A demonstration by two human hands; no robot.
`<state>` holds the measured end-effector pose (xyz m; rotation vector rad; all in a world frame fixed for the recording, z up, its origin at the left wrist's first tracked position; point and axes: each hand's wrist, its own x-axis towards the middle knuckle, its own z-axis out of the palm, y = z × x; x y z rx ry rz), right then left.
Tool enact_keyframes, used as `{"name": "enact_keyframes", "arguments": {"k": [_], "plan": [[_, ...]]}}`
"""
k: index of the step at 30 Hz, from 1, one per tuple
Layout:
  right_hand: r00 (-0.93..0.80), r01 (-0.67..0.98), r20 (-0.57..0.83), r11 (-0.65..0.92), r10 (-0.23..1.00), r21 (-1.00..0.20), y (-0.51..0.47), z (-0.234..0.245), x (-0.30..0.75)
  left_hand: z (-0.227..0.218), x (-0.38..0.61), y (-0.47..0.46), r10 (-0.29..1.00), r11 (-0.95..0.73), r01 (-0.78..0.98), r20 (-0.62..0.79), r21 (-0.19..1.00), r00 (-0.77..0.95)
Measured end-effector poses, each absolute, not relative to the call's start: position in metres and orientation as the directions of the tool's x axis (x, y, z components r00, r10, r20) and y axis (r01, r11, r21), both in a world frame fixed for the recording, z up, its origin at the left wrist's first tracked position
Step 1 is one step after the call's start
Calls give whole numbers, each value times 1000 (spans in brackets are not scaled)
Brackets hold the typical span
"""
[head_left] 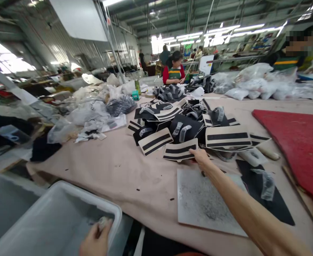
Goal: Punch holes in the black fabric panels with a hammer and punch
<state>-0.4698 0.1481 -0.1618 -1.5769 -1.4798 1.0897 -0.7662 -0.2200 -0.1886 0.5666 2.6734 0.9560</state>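
My right hand [199, 157] reaches across the table and pinches the corner of a beige panel with two black strips [180, 150]. This panel lies at the front of a heap of similar striped panels and black pieces [186, 124], some with clear plastic loops on them. At lower left, my left hand [96, 237] is closed over the near side of a grey plastic bin [63, 188]. A small whitish thing shows at its fingertips, too blurred to name. Below my right forearm lies a grey board [204, 202] with dark smudges.
To the right are a black panel with a plastic strip [265, 195] and a red board [292, 142]. Clear plastic bags [89, 110] pile up at the left, white bags [260, 85] at the back right. A person in red sleeves [173, 71] works across the table.
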Motion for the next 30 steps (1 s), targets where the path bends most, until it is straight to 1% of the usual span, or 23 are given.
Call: {"name": "enact_keyframes", "arguments": {"k": [3, 4, 5, 6, 7, 8, 9, 10, 11, 12, 14, 15, 17, 19, 21, 24, 26, 28, 30], "plan": [[-96, 395, -52, -10, 994, -919, 144, -132, -469, -192, -730, -166, 581, 548, 293, -105, 784, -807], [-136, 402, -11, 45, 991, -915, 136, -123, -463, -191, -718, -149, 622, 485, 280, -101, 829, -776], [-193, 422, 57, 136, 979, -896, 125, -116, -455, -189, -707, -133, 659, 432, 259, -107, 864, -744], [-264, 456, 150, 260, 953, -851, 110, -112, -446, -187, -697, -120, 689, 386, 230, -114, 893, -716], [-345, 498, 253, 405, 904, -767, 91, -112, -435, -185, -688, -108, 715, 346, 200, -120, 917, -688], [-436, 537, 353, 554, 828, -636, 69, -118, -424, -183, -681, -98, 740, 310, 171, -125, 935, -661], [-514, 570, 425, 667, 745, -480, 45, -128, -413, -182, -675, -89, 759, 273, 138, -125, 952, -639], [-576, 598, 454, 729, 680, -333, 20, -143, -402, -182, -670, -81, 775, 235, 103, -123, 966, -620], [-627, 611, 459, 763, 629, -211, -4, -160, -393, -183, -666, -74, 787, 202, 64, -123, 977, -604], [-677, 614, 423, 779, 602, -127, -26, -178, -385, -184, -661, -66, 795, 173, 19, -128, 985, -593], [-732, 612, 364, 790, 576, -21, -61, -212, -374, -189, -651, -50, 804, 131, -89, -158, 987, -573], [-745, 611, 344, 792, 572, 5, -73, -225, -371, -192, -646, -42, 809, 118, -148, -181, 982, -558], [-751, 615, 329, 788, 573, 31, -87, -240, -369, -199, -634, -25, 835, 85, -265, -214, 960, -507], [-742, 629, 325, 777, 587, 34, -91, -244, -371, -207, -621, -11, 871, 58, -324, -207, 944, -446], [-733, 638, 327, 769, 596, 28, -91, -243, -374, -213, -609, 2, 899, 52, -285, -169, 957, -404], [-732, 629, 345, 778, 588, 9, -94, -244, -375, -221, -596, 16, 929, 54, -143, -102, 988, -355], [-724, 627, 356, 779, 591, -16, -97, -243, -374, -225, -592, 22, 951, 34, -89, -59, 995, -303], [-714, 632, 333, 772, 616, -70, -99, -233, -373, -227, -591, 26, 964, 8, -75, -27, 997, -263], [-709, 633, 252, 752, 659, -186, -97, -212, -373, -228, -591, 27, 970, 0, -79, -20, 997, -244]]}}
